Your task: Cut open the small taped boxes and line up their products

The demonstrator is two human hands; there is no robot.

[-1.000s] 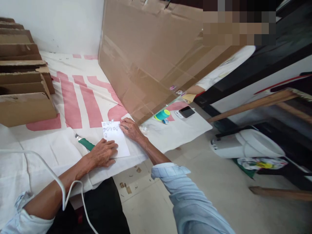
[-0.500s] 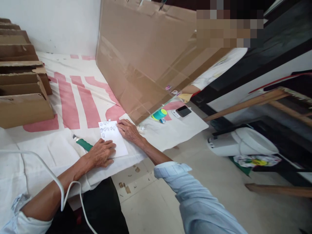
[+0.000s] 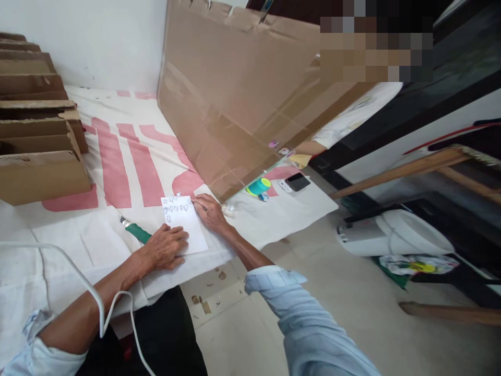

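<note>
A white paper sheet [image 3: 187, 225] lies on the cloth-covered table, with rows of several small pale pieces [image 3: 177, 207] along its far end. My left hand [image 3: 166, 248] rests flat on the sheet's near left corner, fingers spread. My right hand [image 3: 208, 210] sits at the sheet's far right edge, fingertips drawn together beside the rows. Whether they pinch something is too small to tell. A green-handled tool [image 3: 135, 230] lies just left of the sheet, partly hidden by my left hand.
A large cardboard sheet [image 3: 242, 94] stands upright behind the paper. Cardboard boxes [image 3: 39, 156] are stacked at the left. A teal tape roll [image 3: 260, 186] and a phone [image 3: 297, 181] lie to the right. Another person's arm [image 3: 313, 147] shows past the cardboard. A white cable [image 3: 97, 308] crosses my left arm.
My right hand's fingertips shifted slightly along the far rows on the sheet. My left hand stayed flat on the paper. The view swayed a little.
</note>
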